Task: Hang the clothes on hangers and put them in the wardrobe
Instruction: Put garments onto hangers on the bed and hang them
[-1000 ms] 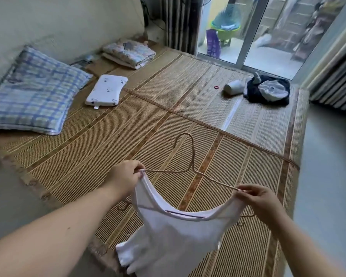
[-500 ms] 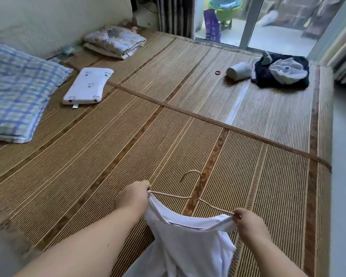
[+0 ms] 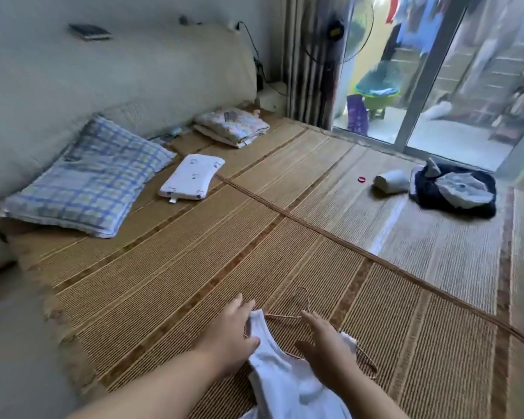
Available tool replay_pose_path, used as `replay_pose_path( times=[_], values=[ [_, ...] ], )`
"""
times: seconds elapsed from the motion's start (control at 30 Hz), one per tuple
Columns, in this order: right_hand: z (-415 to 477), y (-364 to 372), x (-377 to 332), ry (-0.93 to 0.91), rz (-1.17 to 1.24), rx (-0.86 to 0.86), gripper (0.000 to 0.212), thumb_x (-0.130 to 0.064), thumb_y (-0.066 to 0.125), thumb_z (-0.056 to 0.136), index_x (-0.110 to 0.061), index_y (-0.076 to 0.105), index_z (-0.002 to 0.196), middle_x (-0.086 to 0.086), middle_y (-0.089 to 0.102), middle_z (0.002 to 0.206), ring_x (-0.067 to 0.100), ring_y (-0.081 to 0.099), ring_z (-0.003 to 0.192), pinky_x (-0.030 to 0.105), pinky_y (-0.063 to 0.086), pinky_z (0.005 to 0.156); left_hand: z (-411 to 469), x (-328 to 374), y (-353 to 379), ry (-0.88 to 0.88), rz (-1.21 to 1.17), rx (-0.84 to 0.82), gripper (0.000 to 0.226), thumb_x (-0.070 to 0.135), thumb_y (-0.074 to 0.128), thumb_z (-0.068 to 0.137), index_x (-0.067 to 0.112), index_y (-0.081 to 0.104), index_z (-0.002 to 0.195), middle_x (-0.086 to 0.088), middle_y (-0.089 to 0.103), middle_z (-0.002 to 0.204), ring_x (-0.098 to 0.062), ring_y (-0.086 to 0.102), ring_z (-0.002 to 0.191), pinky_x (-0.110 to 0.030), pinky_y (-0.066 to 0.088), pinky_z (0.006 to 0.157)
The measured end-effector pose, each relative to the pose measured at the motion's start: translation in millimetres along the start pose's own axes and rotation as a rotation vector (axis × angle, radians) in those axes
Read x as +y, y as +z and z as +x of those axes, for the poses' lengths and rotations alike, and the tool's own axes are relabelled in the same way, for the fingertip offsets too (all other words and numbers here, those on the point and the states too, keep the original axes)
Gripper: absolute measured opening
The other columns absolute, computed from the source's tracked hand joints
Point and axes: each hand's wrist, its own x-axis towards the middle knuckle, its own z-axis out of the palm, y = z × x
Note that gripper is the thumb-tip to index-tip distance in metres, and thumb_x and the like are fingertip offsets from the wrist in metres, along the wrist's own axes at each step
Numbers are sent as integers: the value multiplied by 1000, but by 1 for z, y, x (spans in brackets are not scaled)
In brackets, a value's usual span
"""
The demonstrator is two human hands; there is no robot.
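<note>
A white sleeveless top point(image 3: 288, 385) hangs on a thin copper-coloured wire hanger point(image 3: 303, 300) low over the woven mat point(image 3: 170, 282) at the bottom centre. My left hand point(image 3: 232, 331) grips the top's left shoulder strap at the hanger's left end. My right hand point(image 3: 325, 349) lies over the top's right shoulder with fingers straight, pointing toward the hanger's hook. The hanger's right end sticks out past the right hand. No wardrobe is in view.
A dark pile of clothes point(image 3: 454, 192), a rolled white item point(image 3: 390, 181) and a small red ring point(image 3: 361, 179) lie at the far right. A plaid pillow point(image 3: 88, 182), a small white pillow point(image 3: 192, 179) and a folded quilt point(image 3: 232, 127) sit by the wall. A glass door point(image 3: 421, 86) stands behind.
The hanger with the top has come down toward the mat and nearer to me. My right hand has let go of the right shoulder and spread its fingers. The view tilted up.
</note>
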Motion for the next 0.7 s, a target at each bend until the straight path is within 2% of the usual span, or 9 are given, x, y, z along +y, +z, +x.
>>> replay_pose_path(
  times=[0.07,0.13,0.3,0.5,0.7],
  values=[
    [-11,-13,-62,-161,-73,-5,63,-32,58,90,-33,28,146,-5,23,155,12,30,139,27,28,111,-30,-6,-42,-16,-6,78,70,40,53,89,32,17,149,7,5,159,-19,19,144,-40,26,114],
    [-25,-24,-122,-317,-116,-7,63,-35,60,89,-37,29,145,-7,24,154,12,36,135,31,33,111,-64,-17,-84,-21,58,176,68,38,53,90,34,18,148,8,8,158,-20,25,142,-43,32,111],
    [-70,-28,-277,-667,-245,19,63,-37,59,88,-39,29,144,-5,29,152,17,39,133,35,36,109,-171,-64,-189,14,363,402,69,40,44,89,29,12,149,1,11,159,-18,12,145,-42,15,117],
    [-146,10,-443,-987,-306,-18,62,-40,57,87,-37,30,143,-3,27,153,23,39,132,38,36,107,-323,-138,-283,-180,515,682,71,40,45,88,26,14,150,-2,13,159,-18,16,144,-34,18,114],
    [-244,73,-568,-1259,-283,-62,60,-37,56,86,-40,32,141,-6,24,154,21,39,133,36,32,108,-477,-198,-320,-431,575,861,69,38,48,86,28,21,148,0,16,157,-17,19,142,-33,23,111]
  ],
)
